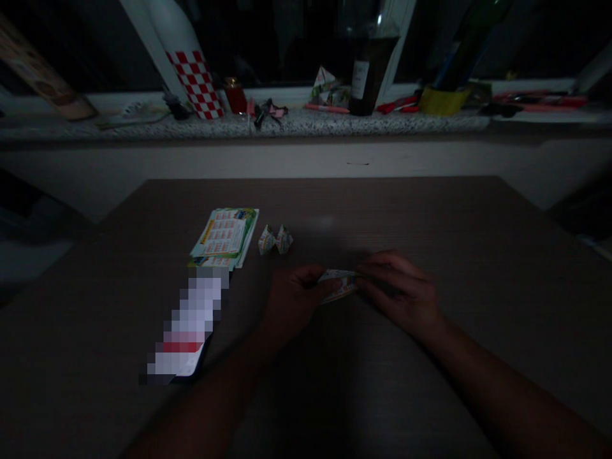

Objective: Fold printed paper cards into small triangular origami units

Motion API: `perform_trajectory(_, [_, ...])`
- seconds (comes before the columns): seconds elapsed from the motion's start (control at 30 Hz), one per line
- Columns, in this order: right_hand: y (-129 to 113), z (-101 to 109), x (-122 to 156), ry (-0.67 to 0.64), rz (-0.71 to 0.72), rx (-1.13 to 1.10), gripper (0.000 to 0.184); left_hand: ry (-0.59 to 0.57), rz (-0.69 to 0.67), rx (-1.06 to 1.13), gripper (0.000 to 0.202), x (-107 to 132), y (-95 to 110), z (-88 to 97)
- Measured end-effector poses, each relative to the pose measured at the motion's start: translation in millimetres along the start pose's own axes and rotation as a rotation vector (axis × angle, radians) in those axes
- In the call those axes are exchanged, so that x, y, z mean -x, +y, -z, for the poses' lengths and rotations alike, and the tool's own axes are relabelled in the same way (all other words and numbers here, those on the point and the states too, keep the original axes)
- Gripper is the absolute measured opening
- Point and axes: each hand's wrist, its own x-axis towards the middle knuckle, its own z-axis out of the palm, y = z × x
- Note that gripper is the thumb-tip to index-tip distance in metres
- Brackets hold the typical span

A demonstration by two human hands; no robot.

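Both my hands meet over the middle of a dark brown table (pixel 430 210) in dim light. My left hand (pixel 294 299) pinches one end of a small folded piece of printed paper (pixel 338 284). My right hand (pixel 401 293) presses its closed fingers on the other end, covering part of it. A finished little folded paper figure (pixel 276 240) lies just beyond my left hand. A stack of printed calendar cards (pixel 224 237) rests further left.
A phone-like object with a blurred screen (pixel 186 335) lies at the left. The stone window sill (pixel 268 124) behind holds a dark bottle (pixel 366 76), a red-white checked container (pixel 196 80), a red jar (pixel 235 95), another folded paper (pixel 327 88), tape and pens.
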Motion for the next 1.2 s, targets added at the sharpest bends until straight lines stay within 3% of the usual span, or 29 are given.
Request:
perform_trajectory(0.4, [-8, 1, -1, -0.153, -0.116, -0.125, 0.010, -0.059, 0.017, -0.019, 0.015, 0, -4, 1.9])
perform_trajectory(0.7, [-12, 2, -4, -0.284, -0.113, -0.020, 0.032, -0.155, 0.096, 0.082, 0.020, -3, -3, 4.4])
perform_trajectory(0.93, [4, 2, 5, -0.329, -0.241, -0.246, 0.051, -0.171, 0.098, 0.114, 0.020, -5, -3, 6.0])
perform_trajectory(1.0, [11, 5, 8, -0.276, -0.295, -0.342, 0.057, -0.157, 0.101, 0.118, 0.018, -5, -3, 6.4])
perform_trajectory(1.2, [11, 8, 4, -0.208, -0.292, -0.185, 0.045, -0.147, 0.099, 0.036, 0.020, -5, -3, 6.7])
